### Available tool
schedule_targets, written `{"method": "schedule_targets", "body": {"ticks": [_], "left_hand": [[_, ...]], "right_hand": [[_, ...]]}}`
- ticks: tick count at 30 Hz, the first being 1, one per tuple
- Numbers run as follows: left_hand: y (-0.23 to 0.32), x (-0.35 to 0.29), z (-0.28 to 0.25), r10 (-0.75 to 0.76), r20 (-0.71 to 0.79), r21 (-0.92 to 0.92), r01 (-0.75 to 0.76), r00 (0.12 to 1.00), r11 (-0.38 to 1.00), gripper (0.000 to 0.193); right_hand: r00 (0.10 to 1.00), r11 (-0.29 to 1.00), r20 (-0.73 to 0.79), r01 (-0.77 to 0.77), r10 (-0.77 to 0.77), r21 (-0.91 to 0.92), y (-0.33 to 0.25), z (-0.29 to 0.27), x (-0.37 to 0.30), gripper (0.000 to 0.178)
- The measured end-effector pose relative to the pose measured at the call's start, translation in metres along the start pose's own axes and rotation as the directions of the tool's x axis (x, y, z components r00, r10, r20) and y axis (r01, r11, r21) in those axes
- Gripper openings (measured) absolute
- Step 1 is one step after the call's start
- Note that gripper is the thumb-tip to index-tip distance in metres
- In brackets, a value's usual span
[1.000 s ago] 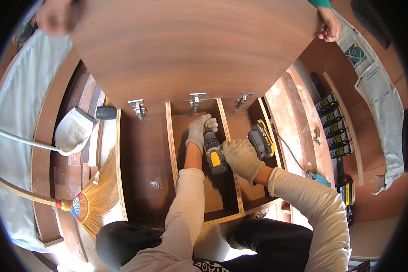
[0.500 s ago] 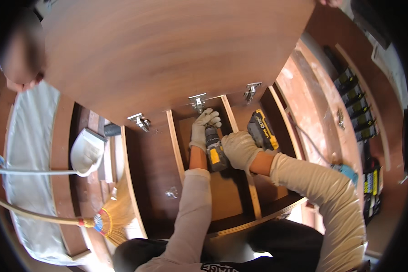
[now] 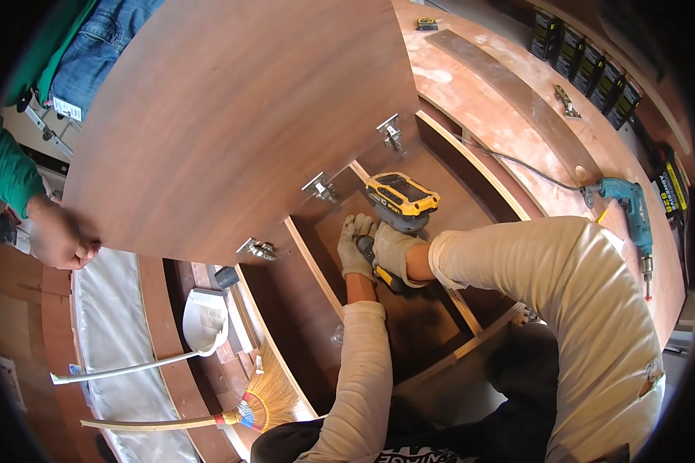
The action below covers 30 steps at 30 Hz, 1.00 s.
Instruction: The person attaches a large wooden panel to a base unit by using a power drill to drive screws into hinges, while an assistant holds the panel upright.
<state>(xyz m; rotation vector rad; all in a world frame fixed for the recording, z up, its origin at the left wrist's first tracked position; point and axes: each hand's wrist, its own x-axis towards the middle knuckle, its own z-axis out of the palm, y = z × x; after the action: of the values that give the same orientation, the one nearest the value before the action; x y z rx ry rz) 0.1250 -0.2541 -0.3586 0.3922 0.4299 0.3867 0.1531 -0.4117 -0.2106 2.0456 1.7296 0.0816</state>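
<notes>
My right hand, in a pale work glove, is closed round the grip of a black and yellow cordless drill. The drill's battery faces up, beyond that hand. My left hand, also gloved, has curled fingers at the drill's front end; what they pinch is hidden. Both hands are over the middle compartment of an open wooden cabinet. Along the lower edge of a large brown wooden panel sit metal hinges, the middle hinge just beyond my hands.
A co-worker's hand is at the panel's left edge. On the right lies a teal corded drill, with several black boxes farther back. A white dustpan and straw broom lie left of the cabinet.
The view has swung, bringing the teal drill and the co-worker's sleeve into sight. My right wrist has turned the cordless drill, its battery now upward. Both hands stay together at its front end.
</notes>
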Motion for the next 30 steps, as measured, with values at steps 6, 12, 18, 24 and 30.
{"method": "schedule_targets", "body": {"ticks": [6,12,18,24,30], "left_hand": [[-0.003,-0.012,0.027,0.04,-0.1,0.123,-0.027,0.994,0.992,0.017],[0.007,-0.014,0.028,0.027,-0.063,0.136,-0.018,0.998,0.99,0.017],[0.032,0.0,0.065,-0.083,-0.175,0.35,0.141,0.981,0.926,0.012],[0.076,0.026,0.067,-0.115,-0.151,0.459,0.172,0.982,0.872,0.015],[0.073,0.02,0.068,0.099,-0.183,0.625,0.038,0.978,0.78,0.013]], "right_hand": [[0.998,0.996,0.055,0.037,-0.041,0.077,0.012,-0.014,-0.014,0.03],[0.997,0.994,0.051,0.045,-0.05,0.102,0.015,-0.025,-0.018,0.028],[0.995,0.953,0.078,0.029,-0.055,0.302,0.035,-0.044,-0.021,0.028],[0.997,0.932,0.067,-0.052,0.03,0.358,0.029,-0.04,-0.003,0.029],[0.99,0.945,0.107,-0.118,0.089,0.306,0.016,-0.032,0.005,0.03]]}}
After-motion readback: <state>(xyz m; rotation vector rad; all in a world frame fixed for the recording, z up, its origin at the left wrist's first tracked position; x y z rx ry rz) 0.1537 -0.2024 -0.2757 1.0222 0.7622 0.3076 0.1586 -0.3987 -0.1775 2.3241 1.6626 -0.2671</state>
